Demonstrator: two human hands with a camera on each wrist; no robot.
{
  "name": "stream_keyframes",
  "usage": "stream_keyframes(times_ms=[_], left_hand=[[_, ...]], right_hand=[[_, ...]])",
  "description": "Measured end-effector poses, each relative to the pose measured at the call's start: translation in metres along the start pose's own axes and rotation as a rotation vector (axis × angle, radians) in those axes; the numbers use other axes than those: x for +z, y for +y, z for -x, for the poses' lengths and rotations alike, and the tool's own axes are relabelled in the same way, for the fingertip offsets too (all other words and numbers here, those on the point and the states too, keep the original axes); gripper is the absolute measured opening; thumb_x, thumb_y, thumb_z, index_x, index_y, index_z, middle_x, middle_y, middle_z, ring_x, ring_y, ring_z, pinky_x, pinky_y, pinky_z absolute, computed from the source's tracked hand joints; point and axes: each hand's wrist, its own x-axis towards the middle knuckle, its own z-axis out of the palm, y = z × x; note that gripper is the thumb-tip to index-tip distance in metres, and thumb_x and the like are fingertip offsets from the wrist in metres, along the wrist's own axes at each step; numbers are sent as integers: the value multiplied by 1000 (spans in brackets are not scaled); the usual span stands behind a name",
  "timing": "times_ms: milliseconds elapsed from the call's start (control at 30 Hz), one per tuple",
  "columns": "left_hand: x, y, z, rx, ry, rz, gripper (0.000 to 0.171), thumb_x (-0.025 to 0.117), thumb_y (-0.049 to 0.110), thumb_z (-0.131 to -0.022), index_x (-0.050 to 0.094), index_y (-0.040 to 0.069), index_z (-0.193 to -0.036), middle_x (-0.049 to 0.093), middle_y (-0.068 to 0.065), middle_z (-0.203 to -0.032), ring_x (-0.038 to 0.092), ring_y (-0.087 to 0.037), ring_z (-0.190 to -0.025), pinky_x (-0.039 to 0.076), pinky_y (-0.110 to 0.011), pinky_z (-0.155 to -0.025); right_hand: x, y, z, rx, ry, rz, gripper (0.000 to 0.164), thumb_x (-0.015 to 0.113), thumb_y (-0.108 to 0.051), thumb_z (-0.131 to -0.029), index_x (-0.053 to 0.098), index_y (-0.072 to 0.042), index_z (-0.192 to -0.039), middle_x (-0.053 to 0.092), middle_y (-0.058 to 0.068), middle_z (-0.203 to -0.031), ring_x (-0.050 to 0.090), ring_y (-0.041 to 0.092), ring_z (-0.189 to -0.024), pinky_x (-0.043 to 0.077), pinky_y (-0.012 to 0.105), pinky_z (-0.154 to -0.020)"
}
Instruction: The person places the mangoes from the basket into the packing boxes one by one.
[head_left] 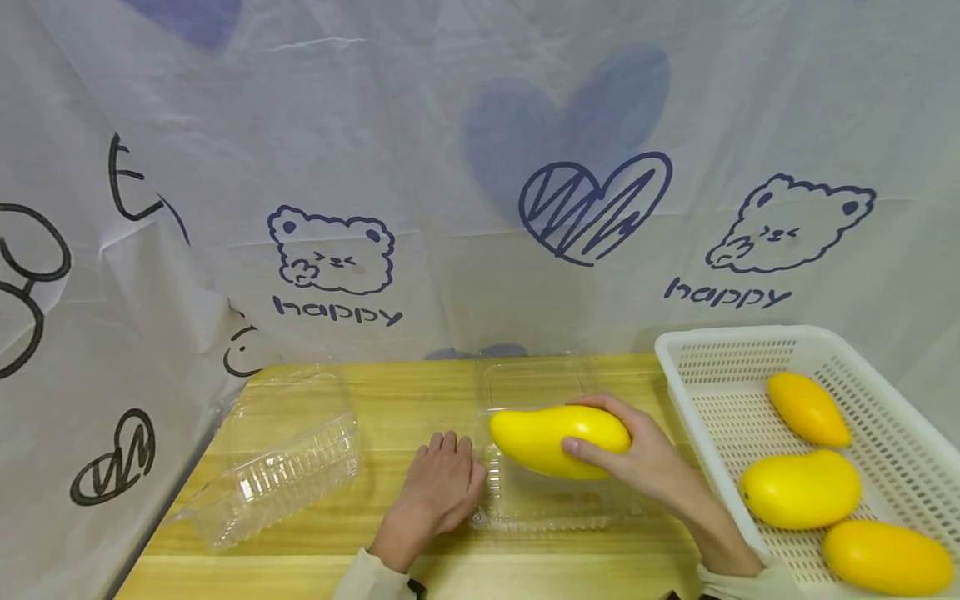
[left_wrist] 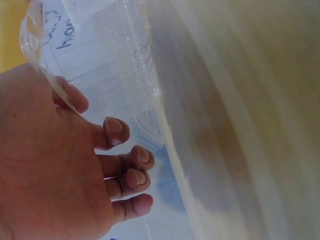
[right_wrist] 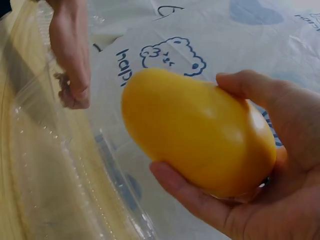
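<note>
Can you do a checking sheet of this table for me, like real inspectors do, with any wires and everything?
Surface: wooden table, striped grain.
Job's things: yellow mango held over an open clear box; three other mangoes in the white basket; second clear box at the left.
Clutter: nothing seen.
Grips: right grip holds the yellow mango; left grip is by the open clear box's left edge, contact unclear.
Cables: nothing seen.
Surroundings: white sheet behind, printed with hearts, bears and "happy".
</note>
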Motion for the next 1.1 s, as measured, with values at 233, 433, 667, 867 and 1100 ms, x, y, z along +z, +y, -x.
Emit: stream_keyframes(times_ms=[233,433,667,867,1100], left_hand=[[0,-1,-2,-3,-16,7,28,33,22,-106,43,6,-86,39,-8,-83,38,-25,-78,36,-36,-70],[-2,0,-2,-16,-31,13,28,31,23,-106,42,6,-86,39,-9,-83,38,-25,-78,35,-36,-70],[-1,0,0,-18,-34,22,26,32,21,-106,41,6,-86,38,-9,-82,36,-25,-76,34,-36,-69],[-1,1,0,-20,-39,39,27,31,21,-107,40,6,-86,38,-10,-83,36,-25,-77,33,-36,-70],[0,2,0,-19,-9,40,26,33,20,-105,41,6,-85,38,-9,-82,36,-25,-76,34,-36,-69]], right_hand=[[5,5,-6,105,22,52,54,81,-38,-88,59,-13,-130,68,12,-116,64,22,-93,54,35,-80],[10,13,-8,112,43,149,50,78,-47,-88,67,-14,-124,67,8,-124,62,25,-108,52,42,-91],[15,22,-11,102,54,206,50,76,-52,-88,71,-16,-121,69,6,-125,62,26,-111,52,45,-91],[17,24,-11,111,50,240,53,75,-55,-88,71,-14,-122,69,8,-125,62,30,-114,53,49,-92],[24,29,-10,139,8,269,56,75,-57,-87,71,-10,-117,70,8,-116,65,25,-104,56,44,-85]])
